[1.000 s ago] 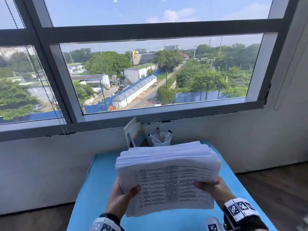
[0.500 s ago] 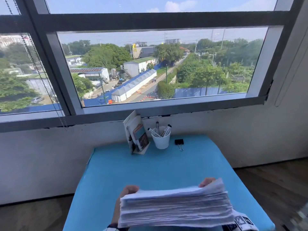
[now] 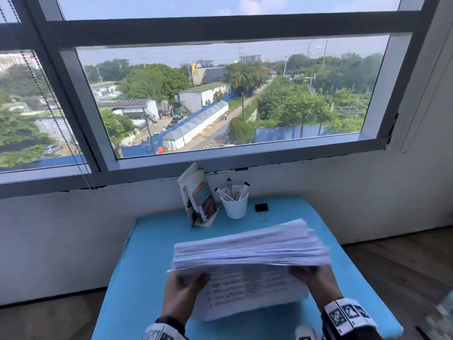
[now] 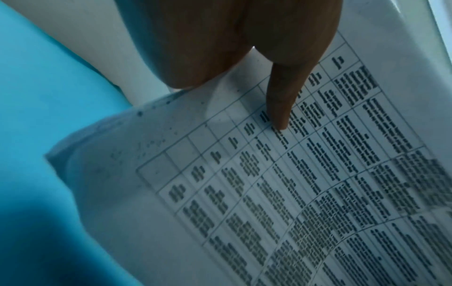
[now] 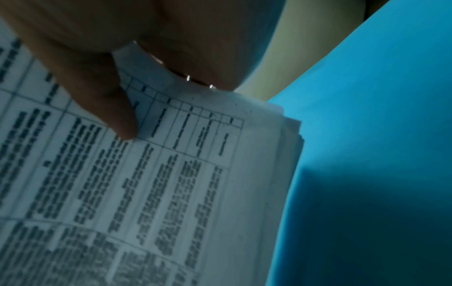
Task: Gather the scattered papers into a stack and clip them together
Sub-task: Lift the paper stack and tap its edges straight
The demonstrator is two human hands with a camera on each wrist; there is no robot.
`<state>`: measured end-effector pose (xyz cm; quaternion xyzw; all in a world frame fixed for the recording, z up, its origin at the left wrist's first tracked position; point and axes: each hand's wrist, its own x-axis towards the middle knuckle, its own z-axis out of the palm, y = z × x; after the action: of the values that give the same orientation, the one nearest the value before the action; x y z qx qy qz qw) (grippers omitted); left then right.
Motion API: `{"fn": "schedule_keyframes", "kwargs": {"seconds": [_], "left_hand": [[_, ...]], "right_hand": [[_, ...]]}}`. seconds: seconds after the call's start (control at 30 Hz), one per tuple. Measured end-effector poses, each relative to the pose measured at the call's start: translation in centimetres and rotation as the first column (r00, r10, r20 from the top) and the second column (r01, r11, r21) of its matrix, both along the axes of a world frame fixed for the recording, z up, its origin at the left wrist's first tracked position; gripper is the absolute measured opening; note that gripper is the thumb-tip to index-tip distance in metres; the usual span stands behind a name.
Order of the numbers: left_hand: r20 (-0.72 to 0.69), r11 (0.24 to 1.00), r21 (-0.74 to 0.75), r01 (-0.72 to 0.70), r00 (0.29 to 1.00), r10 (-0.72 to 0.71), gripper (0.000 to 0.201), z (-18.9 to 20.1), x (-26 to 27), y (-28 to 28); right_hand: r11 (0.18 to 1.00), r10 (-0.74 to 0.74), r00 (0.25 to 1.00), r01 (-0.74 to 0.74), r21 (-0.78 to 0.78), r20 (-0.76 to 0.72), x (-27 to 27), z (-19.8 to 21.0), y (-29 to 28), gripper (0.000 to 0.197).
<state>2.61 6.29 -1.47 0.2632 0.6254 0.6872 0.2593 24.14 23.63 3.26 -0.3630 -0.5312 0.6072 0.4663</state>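
Note:
A thick stack of printed papers (image 3: pixel 250 249) is held tilted above the blue table (image 3: pixel 137 285), its top edge toward me and blurred. My left hand (image 3: pixel 182 294) grips its left side, thumb (image 4: pixel 281 108) lying on the printed table of the near sheet (image 4: pixel 318 193). My right hand (image 3: pixel 312 278) grips the right side, thumb (image 5: pixel 110 108) on the printed sheet (image 5: pixel 171 193); the fingers behind the stack are hidden. A black binder clip (image 3: pixel 261 208) lies on the table at the back, right of the white cup.
A white cup (image 3: pixel 235 205) with markers and a stand of booklets (image 3: pixel 198 197) sit at the table's far edge, under the window sill. Wooden floor (image 3: pixel 404 261) lies to the right of the table.
The stack went from upright facing me, down low with its edge up, then back up and forward again; both hands kept hold of its sides throughout.

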Motion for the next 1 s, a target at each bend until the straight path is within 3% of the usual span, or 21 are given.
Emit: {"fn": "schedule_keyframes", "kwargs": {"seconds": [0.03,0.1,0.23,0.33,0.4,0.53,0.67,0.9,1.0], "left_hand": [[-0.004,1.0,-0.006,-0.014,1.0,0.014,0.035,-0.7,0.0,-0.1],[-0.022,1.0,-0.014,0.016,1.0,-0.016,0.04,-1.7,0.1,-0.4],[-0.049,0.997,-0.076,0.032,0.998,-0.036,0.027,-1.7,-0.5,-0.3],[-0.064,0.996,-0.083,0.041,0.997,-0.047,0.047,-1.5,-1.1,-0.4],[-0.059,0.997,-0.076,0.035,0.998,-0.039,0.05,-1.4,-0.9,-0.3],[-0.04,1.0,0.012,0.002,0.999,-0.001,0.028,-0.1,-0.6,0.4],[-0.06,0.995,0.091,0.045,0.997,-0.04,0.044,1.3,-1.1,0.7],[-0.038,0.986,0.113,0.125,0.992,-0.122,0.035,1.6,-0.8,1.2],[-0.028,0.983,0.108,0.149,0.989,-0.147,0.047,1.5,-1.5,1.0]], "right_hand": [[0.995,-0.007,0.995,0.017,-0.096,0.099,1.4,-2.9,-0.1,0.042],[0.991,0.028,0.977,0.0,-0.133,0.212,2.1,-5.0,-1.4,0.039],[0.991,0.08,0.99,-0.067,-0.114,0.112,2.4,-4.0,-0.2,0.04],[0.991,0.101,0.991,-0.093,-0.095,0.089,2.6,-3.2,-0.7,0.055],[0.99,0.1,0.991,-0.09,-0.107,0.091,2.4,-3.1,-0.4,0.049],[0.996,0.043,0.993,-0.034,-0.078,0.114,1.8,-2.9,0.0,0.035],[0.999,0.044,0.997,-0.043,-0.022,0.057,2.0,-2.1,0.3,0.049],[0.995,0.07,0.997,-0.067,-0.074,0.046,1.9,-2.0,-0.1,0.045],[0.989,0.11,0.994,-0.112,-0.098,-0.026,2.2,-1.2,0.1,0.051]]}}
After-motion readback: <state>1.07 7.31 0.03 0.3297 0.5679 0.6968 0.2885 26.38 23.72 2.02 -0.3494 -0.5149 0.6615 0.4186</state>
